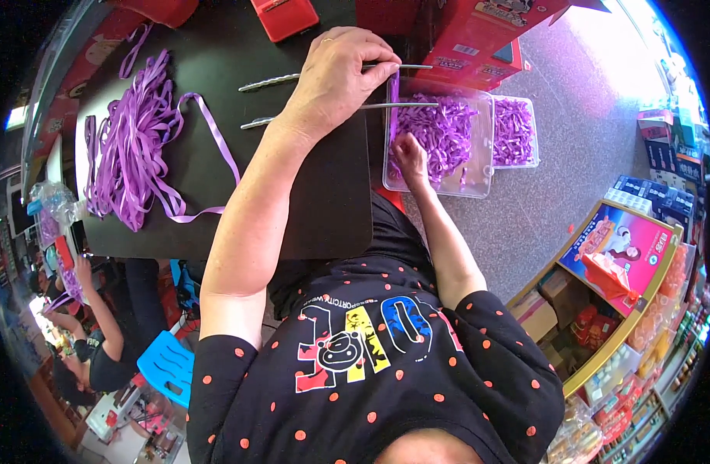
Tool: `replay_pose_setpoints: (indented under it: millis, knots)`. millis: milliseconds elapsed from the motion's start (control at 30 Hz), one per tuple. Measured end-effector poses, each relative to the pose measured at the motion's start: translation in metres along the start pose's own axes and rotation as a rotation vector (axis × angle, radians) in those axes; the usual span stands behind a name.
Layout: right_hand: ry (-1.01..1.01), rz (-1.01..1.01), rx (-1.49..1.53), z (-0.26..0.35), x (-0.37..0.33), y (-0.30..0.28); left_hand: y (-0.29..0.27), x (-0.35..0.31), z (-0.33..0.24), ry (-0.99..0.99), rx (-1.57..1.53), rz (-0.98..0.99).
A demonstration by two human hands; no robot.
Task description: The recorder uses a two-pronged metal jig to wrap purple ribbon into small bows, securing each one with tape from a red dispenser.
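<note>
Two thin metal rods (270, 121) lie roughly parallel across the dark table's right side and stick out past its edge. My left hand (336, 77) reaches over them, its thumb and fingers pinched together at the upper rod, on the top of a purple ribbon (394, 97). This strip runs down across the rods toward my right hand (411, 158). My right hand is closed at its lower end, over a clear plastic box (483, 166) of short purple ribbon pieces (444, 127). What lies inside the right fingers is hidden.
A tangled heap of purple ribbon (138, 139) covers the left of the dark table (308, 209). A red box (285, 17) sits at its far edge. Another tub of ribbon pieces (514, 131) stands beside the clear box. Another person (100, 340) works at far left, near a blue stool (168, 363).
</note>
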State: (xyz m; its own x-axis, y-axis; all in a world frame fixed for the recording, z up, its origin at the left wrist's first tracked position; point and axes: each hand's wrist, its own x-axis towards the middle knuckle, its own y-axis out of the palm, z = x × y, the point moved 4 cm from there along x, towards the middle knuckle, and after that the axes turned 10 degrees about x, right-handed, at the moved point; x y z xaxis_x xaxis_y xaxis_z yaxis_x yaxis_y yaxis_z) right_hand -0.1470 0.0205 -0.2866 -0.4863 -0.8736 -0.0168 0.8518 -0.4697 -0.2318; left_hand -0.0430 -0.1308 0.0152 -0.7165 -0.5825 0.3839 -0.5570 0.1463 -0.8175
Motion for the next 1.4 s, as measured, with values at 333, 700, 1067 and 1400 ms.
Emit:
replay_pose_setpoints:
  millis: [333, 700, 1067, 1400]
  knots:
    - [-0.215, 0.163, -0.152, 0.026, -0.059, -0.021, 0.002, 0.0, 0.0, 0.01, -0.011, 0.0]
    - [-0.629, 0.315, -0.531, 0.164, -0.153, -0.066, 0.004, -0.001, 0.005, 0.035, -0.034, -0.069]
    - [-0.297, 0.238, -0.284, 0.189, -0.184, -0.048, 0.005, 0.0, 0.011, 0.0, -0.034, -0.012]
    - [-0.571, 0.208, -0.349, 0.281, -0.204, -0.075, 0.007, -0.001, 0.014, -0.019, 0.004, 0.03]
